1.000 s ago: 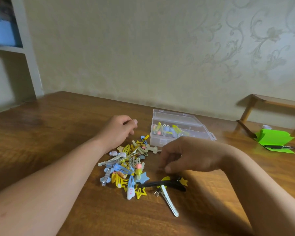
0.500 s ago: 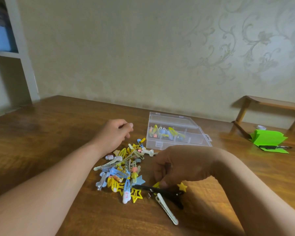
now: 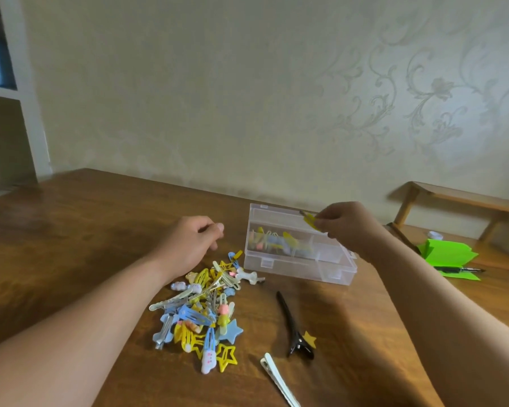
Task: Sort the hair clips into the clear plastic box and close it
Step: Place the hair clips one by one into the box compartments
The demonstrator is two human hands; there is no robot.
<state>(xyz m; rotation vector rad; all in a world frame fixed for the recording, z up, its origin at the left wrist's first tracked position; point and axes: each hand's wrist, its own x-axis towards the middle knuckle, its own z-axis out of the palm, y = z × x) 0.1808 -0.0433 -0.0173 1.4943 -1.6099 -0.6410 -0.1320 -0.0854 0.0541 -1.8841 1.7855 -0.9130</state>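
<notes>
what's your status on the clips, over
Right hand pinches yellow clip over clear box. Left hand idle beside pile, holding nothing. Box open, way in unblocked.

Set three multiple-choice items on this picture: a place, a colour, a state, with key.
1. Where does the long black hair clip lie? A) in a hand B) on the wooden table, right of the pile of coloured clips C) on the floor
2. What colour is the folded paper far right? A) red B) green C) white
3. What is the right hand doing? A) lying flat B) pressing a lid C) pinching a small yellow clip above the clear plastic box
Key: 1 B, it rests on wood beside the pile; 2 B, bright green; 3 C, the clip hangs over the box.
</notes>
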